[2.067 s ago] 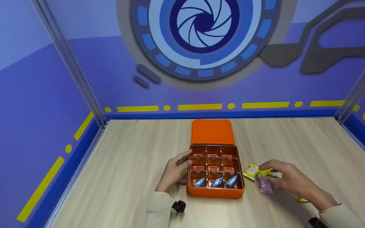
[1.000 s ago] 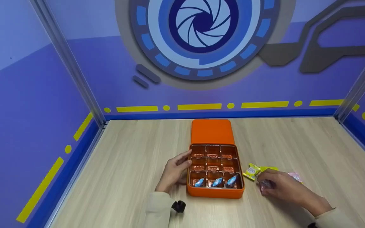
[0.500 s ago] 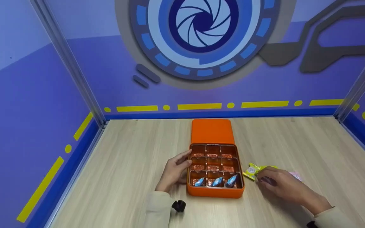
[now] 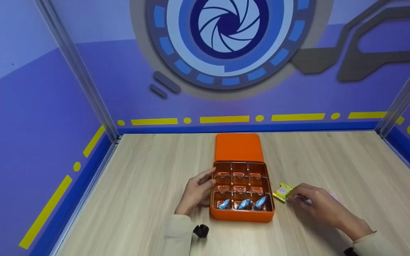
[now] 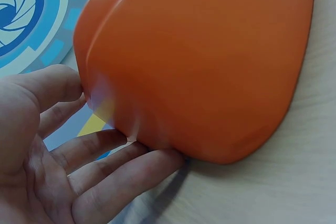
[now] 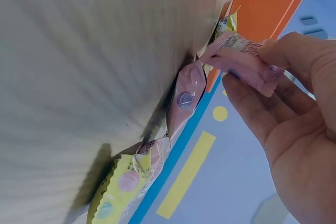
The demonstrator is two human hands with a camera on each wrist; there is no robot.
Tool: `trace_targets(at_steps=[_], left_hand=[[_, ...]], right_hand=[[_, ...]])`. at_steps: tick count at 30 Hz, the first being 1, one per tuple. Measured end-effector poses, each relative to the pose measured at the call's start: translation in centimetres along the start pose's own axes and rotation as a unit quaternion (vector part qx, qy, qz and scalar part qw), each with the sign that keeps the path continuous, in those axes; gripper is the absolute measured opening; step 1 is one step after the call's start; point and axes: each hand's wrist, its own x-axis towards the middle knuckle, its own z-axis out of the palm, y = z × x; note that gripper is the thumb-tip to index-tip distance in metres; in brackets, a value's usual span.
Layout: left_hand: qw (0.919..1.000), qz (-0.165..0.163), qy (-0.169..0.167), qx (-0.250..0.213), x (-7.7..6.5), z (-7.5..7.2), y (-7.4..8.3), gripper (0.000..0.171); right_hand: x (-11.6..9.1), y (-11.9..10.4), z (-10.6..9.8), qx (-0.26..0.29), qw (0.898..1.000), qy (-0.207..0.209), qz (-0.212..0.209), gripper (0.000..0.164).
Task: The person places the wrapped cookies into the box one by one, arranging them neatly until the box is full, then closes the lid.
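Observation:
My left hand rests its fingertips against the left side of an orange box with a clear divided tray inside. In the left wrist view its fingers touch the box's orange side. Blue-wrapped candies fill the tray's front row, one per compartment. Right of the box, my right hand pinches a pink-wrapped candy between thumb and fingers, just above the table. A second pink candy and a yellow-wrapped candy lie beneath and beside it.
An orange lid lies flat behind the box. Another yellow candy sits between the box and my right hand. Blue-purple walls enclose the wooden table at the back and sides.
My right hand has closed its fingers round the pink candy that lay by its thumb and has raised it slightly. My left hand and the box have not moved.

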Motion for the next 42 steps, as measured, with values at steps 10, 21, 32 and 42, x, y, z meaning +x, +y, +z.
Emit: trace_targets(at_steps=[10,21,32,42], left_hand=[[0.9999,0.014,-0.007,-0.004,-0.14,-0.09,0.03,0.046],[0.9999,0.004,-0.002,-0.014,-0.07,0.00,0.05,0.045],[0.9999,0.016,-0.001,-0.003,0.00,0.01,0.10,0.045],[0.9999,0.012,-0.006,-0.009,-0.10,-0.05,-0.03,0.045]], right_hand=[[0.20,-0.56,0.47,0.041,0.999,0.023,0.017,0.024],[0.18,-0.92,0.29,0.060,0.991,-0.021,0.116,0.018],[-0.11,-0.90,0.62,0.074,0.989,-0.007,0.125,0.021],[-0.53,-0.56,0.02,0.037,0.996,-0.020,0.082,0.023]])
